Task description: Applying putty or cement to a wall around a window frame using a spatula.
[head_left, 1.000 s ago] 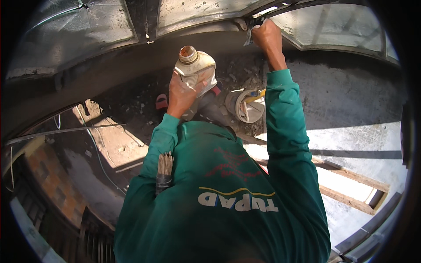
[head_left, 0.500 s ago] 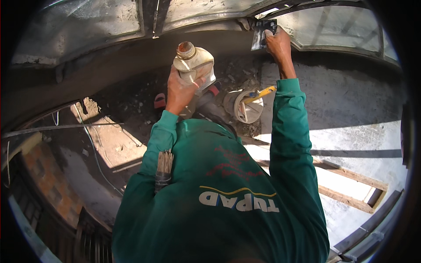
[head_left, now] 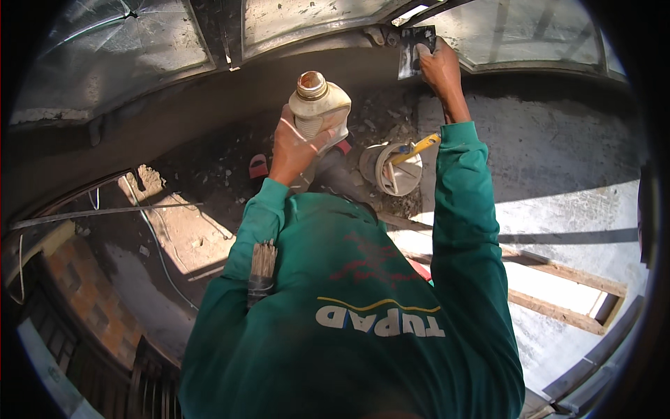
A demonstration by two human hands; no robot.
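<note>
My left hand [head_left: 296, 150] is wrapped round an off-white plastic bottle [head_left: 321, 112], keeping it upright with its wide mouth uncapped. Paint-like residue marks the bottle's neck. Farther out and to the right, my right hand [head_left: 441, 66] grips a thin dark rectangular plate [head_left: 415, 52] with whitish smears, thumb on its face. The plate is close to the window's lower frame; whether it touches I cannot tell. A paintbrush [head_left: 262, 265] with stiff bristles upward is tucked at my left arm, its handle hidden.
A window with dusty panes [head_left: 307, 24] runs along the far side above a grey ledge [head_left: 209, 98]. A pale bucket [head_left: 380, 171] holding a yellow-handled tool [head_left: 422, 144] stands on the rubble-strewn ground. Wooden frame pieces [head_left: 558, 318] lie to the right, a long strip [head_left: 105, 213] to the left.
The bottle in my left hand has moved slightly right and its mouth tips a little more toward me. My right hand with the dark plate stays near the same spot by the window frame.
</note>
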